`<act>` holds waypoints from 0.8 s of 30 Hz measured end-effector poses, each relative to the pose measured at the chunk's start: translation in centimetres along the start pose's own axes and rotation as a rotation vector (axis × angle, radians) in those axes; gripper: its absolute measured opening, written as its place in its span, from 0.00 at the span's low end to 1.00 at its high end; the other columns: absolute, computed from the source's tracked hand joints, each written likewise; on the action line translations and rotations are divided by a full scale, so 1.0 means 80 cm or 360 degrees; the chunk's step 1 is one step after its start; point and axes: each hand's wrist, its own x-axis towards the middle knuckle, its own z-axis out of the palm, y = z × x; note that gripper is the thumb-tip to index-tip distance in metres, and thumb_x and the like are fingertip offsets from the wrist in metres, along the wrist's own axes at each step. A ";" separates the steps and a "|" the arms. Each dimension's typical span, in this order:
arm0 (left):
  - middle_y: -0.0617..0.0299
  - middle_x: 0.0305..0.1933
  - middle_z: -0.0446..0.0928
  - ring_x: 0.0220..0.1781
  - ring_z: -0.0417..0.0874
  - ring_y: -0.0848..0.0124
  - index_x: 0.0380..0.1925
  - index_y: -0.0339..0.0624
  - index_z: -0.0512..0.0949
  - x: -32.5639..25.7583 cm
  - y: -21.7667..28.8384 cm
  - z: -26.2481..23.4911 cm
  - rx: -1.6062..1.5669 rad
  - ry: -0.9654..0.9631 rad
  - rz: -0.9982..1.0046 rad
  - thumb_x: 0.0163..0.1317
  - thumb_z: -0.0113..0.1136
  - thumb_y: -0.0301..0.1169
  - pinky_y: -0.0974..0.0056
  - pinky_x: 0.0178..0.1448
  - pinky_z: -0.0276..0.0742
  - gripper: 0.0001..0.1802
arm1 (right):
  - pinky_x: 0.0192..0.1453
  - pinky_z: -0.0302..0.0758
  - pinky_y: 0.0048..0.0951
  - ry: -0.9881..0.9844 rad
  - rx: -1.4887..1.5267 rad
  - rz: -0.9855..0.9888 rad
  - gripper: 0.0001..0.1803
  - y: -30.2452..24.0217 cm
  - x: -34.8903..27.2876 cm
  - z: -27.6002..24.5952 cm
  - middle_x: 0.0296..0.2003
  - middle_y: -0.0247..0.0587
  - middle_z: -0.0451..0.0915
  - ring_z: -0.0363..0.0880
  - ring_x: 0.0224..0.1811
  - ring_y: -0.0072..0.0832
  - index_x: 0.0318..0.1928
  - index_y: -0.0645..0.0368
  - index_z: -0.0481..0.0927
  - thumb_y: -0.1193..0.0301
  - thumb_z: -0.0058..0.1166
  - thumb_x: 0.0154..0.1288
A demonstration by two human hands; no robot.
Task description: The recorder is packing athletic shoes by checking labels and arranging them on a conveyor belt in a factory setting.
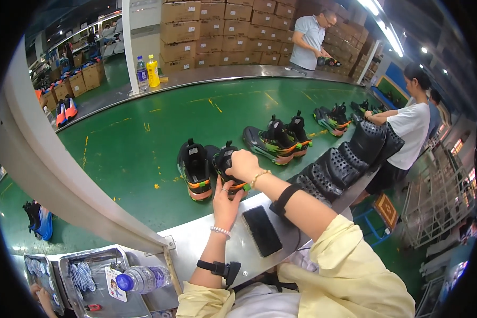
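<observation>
A black sneaker with orange and green trim (226, 157) sits on the green table in front of me, its heel toward me. My right hand (245, 166) is closed at its opening, fingers curled down; the fingertips are partly hidden. Below it, my left hand (226, 208) steadies the heel, with fingers along the side and back. The matching sneaker (194, 170) stands upright just to the left, and neither hand touches it. Farther right stands another pair of the same sneakers (274, 140).
A phone (262, 231) lies on the metal ledge by my right forearm. Black perforated holders (328, 172) line the right edge. Lower left are a metal tray (103, 299), a water bottle (144, 279) and a white post (79, 185). Co-workers (413, 116) stand along the table.
</observation>
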 end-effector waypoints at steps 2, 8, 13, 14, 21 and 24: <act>0.40 0.71 0.60 0.35 0.88 0.63 0.47 0.40 0.78 0.001 -0.002 0.002 -0.0023 -0.0010 -0.0010 0.54 0.68 0.30 0.63 0.45 0.82 0.20 | 0.44 0.83 0.36 0.0101 -0.0043 -0.0060 0.16 0.004 0.002 0.031 0.33 0.49 0.85 0.86 0.39 0.41 0.32 0.61 0.85 0.63 0.70 0.46; 0.42 0.71 0.60 0.39 0.87 0.65 0.45 0.40 0.78 -0.003 -0.006 -0.005 -0.0162 -0.0007 -0.0104 0.53 0.67 0.26 0.65 0.42 0.82 0.18 | 0.46 0.82 0.37 0.0032 0.0090 0.0104 0.08 -0.011 0.022 0.072 0.34 0.51 0.85 0.85 0.40 0.43 0.32 0.61 0.85 0.70 0.63 0.51; 0.48 0.69 0.65 0.50 0.81 0.51 0.42 0.43 0.78 -0.003 0.004 0.002 0.0216 0.0090 -0.0120 0.52 0.68 0.31 0.56 0.52 0.77 0.17 | 0.46 0.82 0.38 0.0042 0.0197 0.0107 0.08 -0.005 0.031 0.072 0.36 0.52 0.84 0.85 0.41 0.45 0.32 0.62 0.85 0.72 0.60 0.53; 0.48 0.69 0.65 0.50 0.81 0.51 0.42 0.43 0.78 -0.006 0.002 0.000 0.0218 0.0077 -0.0125 0.52 0.68 0.31 0.56 0.52 0.77 0.17 | 0.46 0.82 0.38 -0.0059 0.0188 0.0020 0.08 -0.005 0.029 0.066 0.36 0.52 0.84 0.85 0.41 0.45 0.33 0.62 0.85 0.72 0.60 0.53; 0.44 0.69 0.65 0.42 0.84 0.54 0.41 0.41 0.77 0.004 0.003 -0.014 0.0227 0.0037 -0.0026 0.52 0.69 0.30 0.59 0.46 0.80 0.17 | 0.45 0.82 0.38 -0.0134 0.0052 -0.0101 0.10 -0.018 0.018 0.046 0.36 0.54 0.84 0.85 0.41 0.44 0.33 0.64 0.85 0.70 0.61 0.52; 0.41 0.69 0.64 0.38 0.86 0.58 0.41 0.40 0.77 0.005 -0.001 -0.015 0.0299 0.0075 0.0111 0.52 0.69 0.29 0.60 0.44 0.80 0.16 | 0.45 0.83 0.37 -0.0164 0.0012 -0.0219 0.09 -0.015 0.028 0.054 0.37 0.52 0.84 0.86 0.42 0.42 0.34 0.62 0.85 0.71 0.60 0.54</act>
